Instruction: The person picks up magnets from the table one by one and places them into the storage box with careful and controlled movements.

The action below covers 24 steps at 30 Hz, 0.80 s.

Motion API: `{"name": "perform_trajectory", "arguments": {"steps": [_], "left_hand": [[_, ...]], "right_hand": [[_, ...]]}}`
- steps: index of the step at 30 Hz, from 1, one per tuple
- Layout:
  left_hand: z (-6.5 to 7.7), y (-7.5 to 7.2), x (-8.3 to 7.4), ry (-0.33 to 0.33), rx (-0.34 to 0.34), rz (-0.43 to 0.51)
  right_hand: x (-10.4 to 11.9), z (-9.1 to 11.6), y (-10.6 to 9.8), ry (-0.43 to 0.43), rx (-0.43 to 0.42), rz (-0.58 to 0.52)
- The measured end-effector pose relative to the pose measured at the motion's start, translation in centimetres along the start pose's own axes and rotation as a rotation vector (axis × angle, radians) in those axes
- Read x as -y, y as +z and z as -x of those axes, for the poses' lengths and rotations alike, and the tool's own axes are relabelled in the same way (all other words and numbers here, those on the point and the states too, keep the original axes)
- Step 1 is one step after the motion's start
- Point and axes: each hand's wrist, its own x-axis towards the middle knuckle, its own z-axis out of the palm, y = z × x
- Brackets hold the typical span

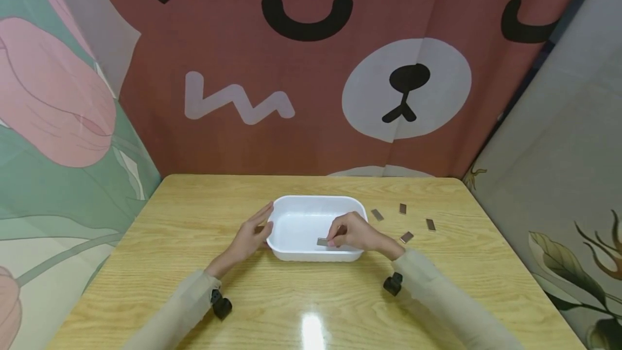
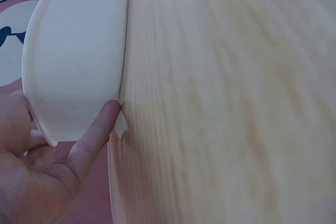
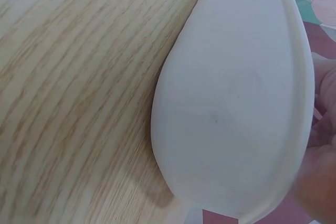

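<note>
A white plastic basin [image 1: 311, 257] stands on the wooden table. My left hand [image 1: 250, 236] rests against its left side, fingers fairly straight, with the thumb by the rim. The left wrist view shows one finger [image 2: 97, 135] of that hand laid along the outer wall, its tip near the basin's base. Over the basin's right half, my right hand [image 1: 353, 231] pinches a small flat grey rectangular piece [image 1: 322, 242] between thumb and fingers. In the right wrist view the basin's outer wall [image 3: 226, 108] hides most of that hand.
Several similar small rectangular pieces lie right of the basin: a greyish one [image 1: 377, 214], a darker one [image 1: 403, 208] behind, another piece [image 1: 430, 224] farther right, and a nearer piece [image 1: 406, 237] close to the right wrist. A printed curtain [image 1: 233, 145] hangs behind the table [image 1: 209, 193].
</note>
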Motion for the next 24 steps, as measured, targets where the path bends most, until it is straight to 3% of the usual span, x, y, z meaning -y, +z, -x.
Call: {"name": "perform_trajectory", "arguments": {"steps": [15,24], "left_hand": [[0.2,0.0,-0.1,0.027,-0.008,0.003],[0.1,0.0,0.0,0.023,-0.008,0.006]], "right_hand": [[-0.6,-1.0,0.3,0.028,-0.018,0.067],[-0.1,-1.2,0.8,0.055,-0.009,0.034]]}}
